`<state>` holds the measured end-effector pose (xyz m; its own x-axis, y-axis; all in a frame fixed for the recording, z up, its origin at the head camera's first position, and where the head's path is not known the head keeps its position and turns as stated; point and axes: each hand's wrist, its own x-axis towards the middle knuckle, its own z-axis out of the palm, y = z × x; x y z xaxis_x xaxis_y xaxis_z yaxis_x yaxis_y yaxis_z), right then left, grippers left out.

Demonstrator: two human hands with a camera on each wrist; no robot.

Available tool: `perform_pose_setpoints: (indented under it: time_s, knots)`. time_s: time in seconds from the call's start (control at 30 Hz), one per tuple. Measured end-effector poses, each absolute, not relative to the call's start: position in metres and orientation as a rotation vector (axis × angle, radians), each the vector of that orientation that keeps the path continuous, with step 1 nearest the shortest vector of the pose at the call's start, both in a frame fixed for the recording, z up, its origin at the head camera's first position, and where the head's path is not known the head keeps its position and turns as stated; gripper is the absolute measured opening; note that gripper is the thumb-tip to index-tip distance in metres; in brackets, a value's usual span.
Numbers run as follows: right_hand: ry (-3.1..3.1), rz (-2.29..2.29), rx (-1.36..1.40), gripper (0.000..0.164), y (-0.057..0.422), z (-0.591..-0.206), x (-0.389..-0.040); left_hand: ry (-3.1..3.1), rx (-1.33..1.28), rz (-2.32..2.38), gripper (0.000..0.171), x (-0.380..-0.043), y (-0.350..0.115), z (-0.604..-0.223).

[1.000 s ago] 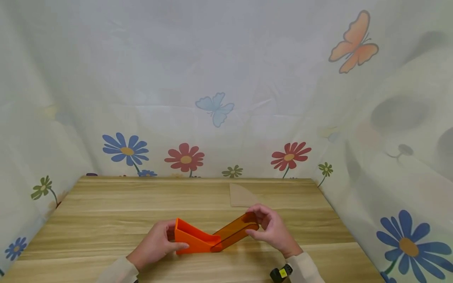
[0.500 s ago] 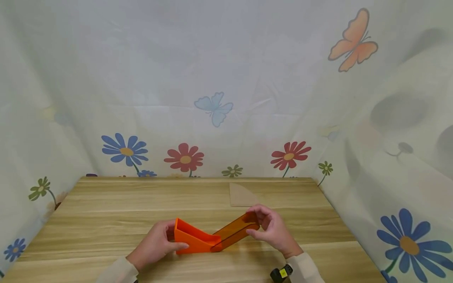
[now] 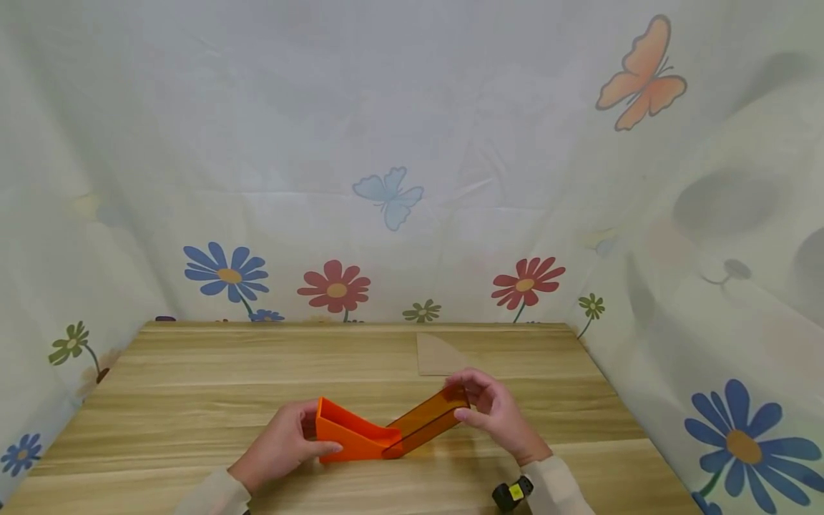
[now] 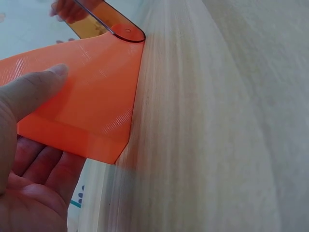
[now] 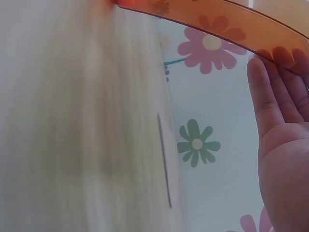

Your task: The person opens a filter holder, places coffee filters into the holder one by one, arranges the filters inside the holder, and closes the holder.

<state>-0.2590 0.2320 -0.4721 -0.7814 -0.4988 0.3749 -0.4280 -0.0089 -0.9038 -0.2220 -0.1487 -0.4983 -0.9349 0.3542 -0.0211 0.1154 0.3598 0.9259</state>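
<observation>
An orange wedge-shaped plastic box (image 3: 355, 438) with an open top rests on the wooden table. A long see-through amber cover (image 3: 428, 420) joins it at a round pivot on its low right end and slants up to the right, swung wide of the box. My left hand (image 3: 281, 442) grips the box's tall end, thumb on the near side and fingers behind; the left wrist view shows the thumb flat on the orange wall (image 4: 91, 92). The cover's raised end is pinched by my right hand (image 3: 498, 415), with fingertips behind it in the right wrist view.
A brown quarter-circle piece (image 3: 439, 355), flat like cardboard, lies behind the right hand. The wooden table (image 3: 257, 357) ends at a hanging cloth (image 3: 412, 107) printed with flowers and butterflies. A black device (image 3: 513, 493) with a yellow patch sits at the right wrist.
My right thumb has shifted slightly right and up along the cover's end, and the fingers have moved a little left. The box, the cover and my left hand look almost unchanged.
</observation>
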Motion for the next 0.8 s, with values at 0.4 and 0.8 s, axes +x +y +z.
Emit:
perform_pose_setpoints:
  time_s: [0.4, 0.8]
  knots:
    - [2.482, -1.856, -0.768, 0.032, 0.235, -0.454, -0.287, 2.413, 0.429, 1.616, 0.056, -0.222, -0.149, -0.502]
    - [2.623, -1.731, -0.521, 0.043, 0.229, -0.463, -0.333, 2.373, 0.410, 1.662, 0.054, -0.221, -0.148, -0.502]
